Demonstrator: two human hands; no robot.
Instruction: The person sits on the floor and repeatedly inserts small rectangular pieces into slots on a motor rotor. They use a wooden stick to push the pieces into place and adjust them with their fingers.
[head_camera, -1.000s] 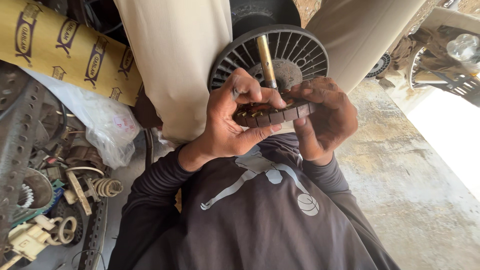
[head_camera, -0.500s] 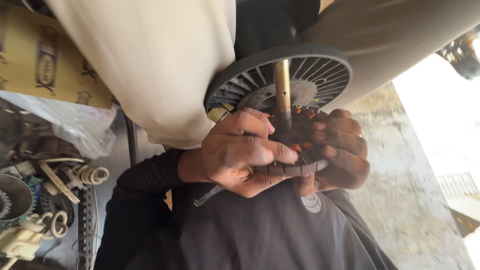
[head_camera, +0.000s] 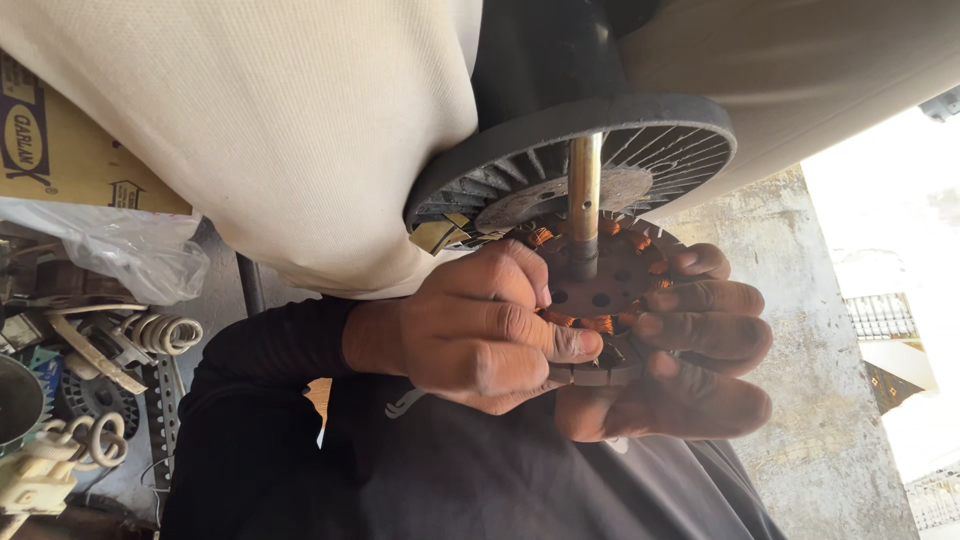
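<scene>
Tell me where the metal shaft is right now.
Head view, upper centre: the metal shaft stands through the wound stator, between the left hand and right hand.

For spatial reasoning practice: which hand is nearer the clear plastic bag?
Left. The left hand grips the stator on the side towards the clear plastic bag; the right hand holds its far side.

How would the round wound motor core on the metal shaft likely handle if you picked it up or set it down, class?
The wound core is probably heavy for its size: it looks like stacked metal packed with copper coils. It should be stiff, as both the left hand and right hand grip its rim without bending it. Being round on a shaft, it may roll; the thin windings look easily damaged.
</scene>
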